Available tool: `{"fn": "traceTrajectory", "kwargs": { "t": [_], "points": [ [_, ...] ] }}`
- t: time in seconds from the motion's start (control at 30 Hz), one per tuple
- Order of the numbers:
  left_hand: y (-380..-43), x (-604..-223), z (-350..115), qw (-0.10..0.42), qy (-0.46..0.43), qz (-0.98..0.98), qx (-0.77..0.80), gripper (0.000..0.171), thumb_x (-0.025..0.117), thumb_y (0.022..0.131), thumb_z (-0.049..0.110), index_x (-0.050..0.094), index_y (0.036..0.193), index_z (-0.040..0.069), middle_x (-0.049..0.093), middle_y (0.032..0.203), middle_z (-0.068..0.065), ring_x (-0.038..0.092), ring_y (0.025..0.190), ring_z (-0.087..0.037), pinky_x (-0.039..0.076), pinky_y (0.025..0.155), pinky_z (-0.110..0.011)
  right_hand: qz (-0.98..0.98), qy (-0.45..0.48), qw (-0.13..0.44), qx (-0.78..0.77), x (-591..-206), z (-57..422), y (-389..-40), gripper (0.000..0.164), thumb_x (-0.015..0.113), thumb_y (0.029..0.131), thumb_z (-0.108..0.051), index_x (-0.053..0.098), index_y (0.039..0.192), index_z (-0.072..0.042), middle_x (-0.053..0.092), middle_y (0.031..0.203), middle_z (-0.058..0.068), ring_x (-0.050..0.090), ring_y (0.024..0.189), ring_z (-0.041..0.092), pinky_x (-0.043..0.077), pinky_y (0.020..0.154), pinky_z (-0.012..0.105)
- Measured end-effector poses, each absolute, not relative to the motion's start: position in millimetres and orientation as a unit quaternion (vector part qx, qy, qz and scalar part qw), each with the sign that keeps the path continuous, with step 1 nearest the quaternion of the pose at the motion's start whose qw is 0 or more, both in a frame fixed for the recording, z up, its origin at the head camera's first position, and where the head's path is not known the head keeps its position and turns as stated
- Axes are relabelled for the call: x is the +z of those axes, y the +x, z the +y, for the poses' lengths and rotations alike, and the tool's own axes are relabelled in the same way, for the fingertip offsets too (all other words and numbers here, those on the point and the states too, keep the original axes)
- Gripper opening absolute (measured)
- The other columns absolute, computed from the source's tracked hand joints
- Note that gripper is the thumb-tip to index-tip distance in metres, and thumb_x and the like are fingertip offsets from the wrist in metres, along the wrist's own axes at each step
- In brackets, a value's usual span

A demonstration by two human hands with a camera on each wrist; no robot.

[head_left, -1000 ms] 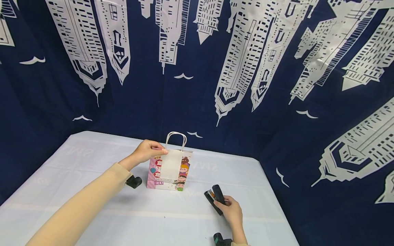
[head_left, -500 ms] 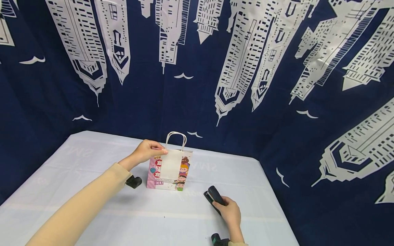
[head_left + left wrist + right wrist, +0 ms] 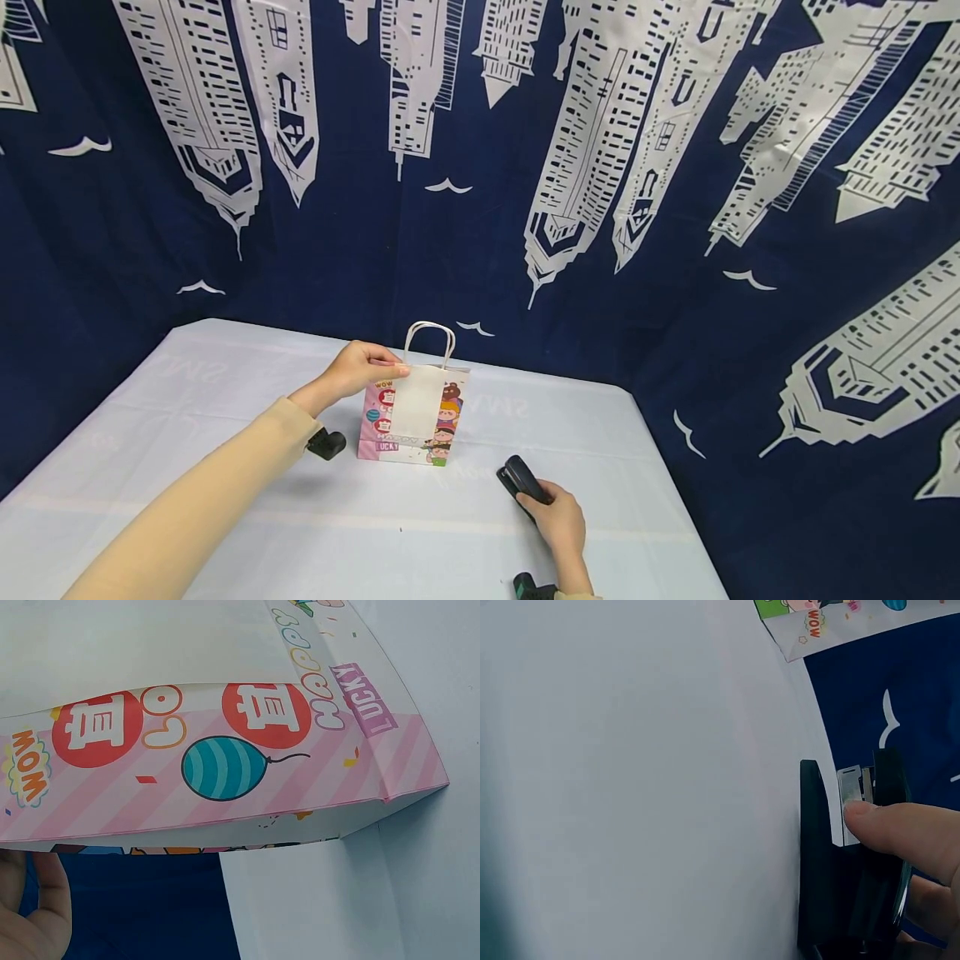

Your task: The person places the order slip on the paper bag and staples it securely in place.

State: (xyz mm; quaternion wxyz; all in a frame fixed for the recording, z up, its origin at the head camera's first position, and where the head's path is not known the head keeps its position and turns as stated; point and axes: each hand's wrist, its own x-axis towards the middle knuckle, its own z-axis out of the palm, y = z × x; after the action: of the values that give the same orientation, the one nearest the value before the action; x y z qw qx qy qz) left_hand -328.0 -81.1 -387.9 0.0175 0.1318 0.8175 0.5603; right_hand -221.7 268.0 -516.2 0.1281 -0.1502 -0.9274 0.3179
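Note:
A paper gift bag (image 3: pixel 375 446) with pink stripes, cartoon figures and white rope handles stands upright on the table. A plain white sheet of paper (image 3: pixel 417 404) lies flat against its front. My left hand (image 3: pixel 366 365) pinches the sheet and the bag's top edge together near the left corner; in the left wrist view its fingers (image 3: pixel 52 900) show behind the bag. To the right and nearer, my right hand (image 3: pixel 558 517) grips a black stapler (image 3: pixel 522 478) above the table. In the right wrist view the thumb (image 3: pixel 892 825) rests at the stapler's metal staple channel (image 3: pixel 849 787).
A white cloth covers the table (image 3: pixel 322 533). Behind it hangs a dark blue curtain (image 3: pixel 465 242) printed with white buildings and birds. Black wrist devices, one by the left cuff (image 3: pixel 325 443) and one by the right wrist (image 3: pixel 531 587), stick out under the arms.
The stapler's top arm has come down toward its base, and the orange part inside is no longer seen. My right hand has shifted slightly left. My left hand and the bag stay put.

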Motion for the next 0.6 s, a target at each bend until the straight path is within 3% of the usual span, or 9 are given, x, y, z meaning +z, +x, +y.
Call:
{"fn": "traceTrajectory", "kwargs": {
  "t": [0.17, 0.37, 0.6],
  "points": [
    [-328.3, -387.9, -81.3, 0.013, 0.136, 0.816, 0.561, 0.032, 0.078, 0.076, 0.031, 0.073, 0.094, 0.005, 0.07, 0.093, -0.005, 0.062, 0.079, -0.016, 0.05, 0.072, -0.031, -0.94, -0.138, 0.127, 0.284, -517.5, 267.9, -221.4, 0.048, 0.082, 0.066, -0.029, 0.069, 0.1, 0.002, 0.067, 0.09, 0.018, 0.062, 0.083, 0.033, 0.045, 0.07, 0.046],
    [-329.0, -388.8, -81.8, 0.012, 0.137, 0.816, 0.561, 0.032, 0.078, 0.076, 0.031, 0.073, 0.094, 0.005, 0.07, 0.092, -0.005, 0.062, 0.079, -0.016, 0.05, 0.073, -0.031, -0.951, -0.136, 0.127, 0.249, -520.6, 266.7, -222.6, 0.045, 0.082, 0.066, -0.032, 0.071, 0.093, 0.003, 0.065, 0.086, 0.018, 0.06, 0.075, 0.029, 0.043, 0.061, 0.04],
    [-329.7, -389.5, -81.6, 0.011, 0.135, 0.817, 0.56, 0.032, 0.079, 0.076, 0.031, 0.073, 0.094, 0.005, 0.07, 0.093, -0.005, 0.062, 0.079, -0.017, 0.05, 0.072, -0.032, -0.939, -0.14, 0.139, 0.281, -519.3, 263.6, -220.7, 0.045, 0.08, 0.069, -0.032, 0.07, 0.099, 0.0, 0.068, 0.093, 0.019, 0.063, 0.083, 0.034, 0.044, 0.067, 0.044]
  ]
}}
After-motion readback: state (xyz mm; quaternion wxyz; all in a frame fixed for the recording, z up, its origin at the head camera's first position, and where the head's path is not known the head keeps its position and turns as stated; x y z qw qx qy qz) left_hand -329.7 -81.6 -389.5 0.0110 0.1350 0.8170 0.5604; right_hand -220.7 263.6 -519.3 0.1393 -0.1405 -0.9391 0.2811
